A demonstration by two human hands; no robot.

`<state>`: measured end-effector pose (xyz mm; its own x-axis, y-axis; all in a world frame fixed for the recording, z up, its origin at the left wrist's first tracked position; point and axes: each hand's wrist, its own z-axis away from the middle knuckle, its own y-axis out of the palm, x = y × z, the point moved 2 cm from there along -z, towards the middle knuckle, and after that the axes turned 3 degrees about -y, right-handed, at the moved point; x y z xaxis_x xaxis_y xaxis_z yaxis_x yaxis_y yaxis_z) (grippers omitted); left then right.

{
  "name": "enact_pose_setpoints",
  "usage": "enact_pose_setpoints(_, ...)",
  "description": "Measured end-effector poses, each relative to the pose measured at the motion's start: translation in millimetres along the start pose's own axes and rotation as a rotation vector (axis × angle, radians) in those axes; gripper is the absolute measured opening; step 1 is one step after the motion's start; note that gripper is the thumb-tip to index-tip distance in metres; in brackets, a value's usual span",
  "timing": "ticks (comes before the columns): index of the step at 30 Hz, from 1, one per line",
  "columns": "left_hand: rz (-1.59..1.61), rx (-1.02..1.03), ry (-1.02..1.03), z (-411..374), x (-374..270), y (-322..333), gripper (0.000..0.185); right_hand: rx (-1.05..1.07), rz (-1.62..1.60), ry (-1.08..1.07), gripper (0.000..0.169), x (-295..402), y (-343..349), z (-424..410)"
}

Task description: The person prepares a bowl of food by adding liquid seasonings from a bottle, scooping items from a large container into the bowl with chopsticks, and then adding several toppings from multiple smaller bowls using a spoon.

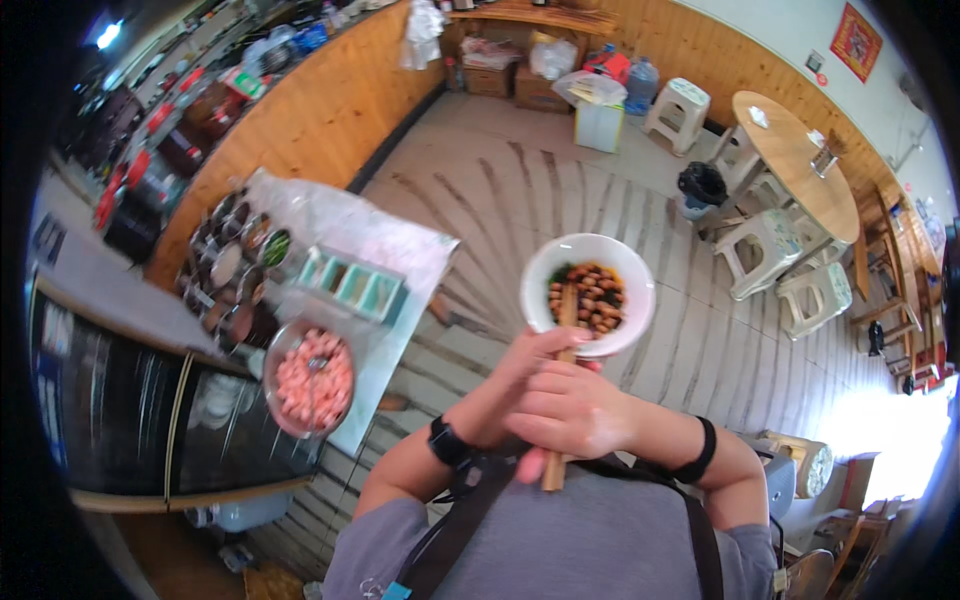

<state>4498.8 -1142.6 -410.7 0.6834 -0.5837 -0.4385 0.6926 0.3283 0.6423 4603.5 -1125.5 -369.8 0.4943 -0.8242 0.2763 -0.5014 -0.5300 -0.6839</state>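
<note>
My left hand [541, 346] grips the near rim of a white bowl [636, 315], thumb over the edge and some fingers hidden beneath. The bowl contains brown peanuts or beans [604, 294], dark green pieces [559, 277] and some orange-yellow liquid at the far side. My right hand [564, 409] is closed around a pair of wooden chopsticks [570, 304], whose tips rest among the bowl's contents while their thick ends stick out below my fist. The two hands overlap in front of my chest. A black watch [448, 441] is on my left wrist.
To the left, a table [405, 232] holds a bowl of pink pieces [315, 379] with a spoon, a teal divided condiment box [352, 285] and several metal pots [225, 262]. A glass-door cabinet [105, 397] stands beside it. Stools [761, 247], a bin [701, 187] and an oval table [795, 161] are right.
</note>
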Motion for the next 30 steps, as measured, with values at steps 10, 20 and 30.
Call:
enact_pose_setpoints(10, 0.132, -0.176, 0.630, -143.6, -226.4, -43.8, 0.048, -0.161, 0.185, 0.584, 0.040, -254.8, -146.5, 32.2)
enact_pose_setpoints(20, 0.356, -0.335, 0.762, -204.2, -377.8, -130.6, 0.057, 0.658, -0.112, 1.521, 0.083, -635.3, 35.5, 356.5)
enact_pose_setpoints(30, 0.794, -0.805, 0.995, -229.4, -380.2, -136.2, 0.054, 1.646, -0.601, 1.038, 0.046, -832.7, -24.8, 154.5)
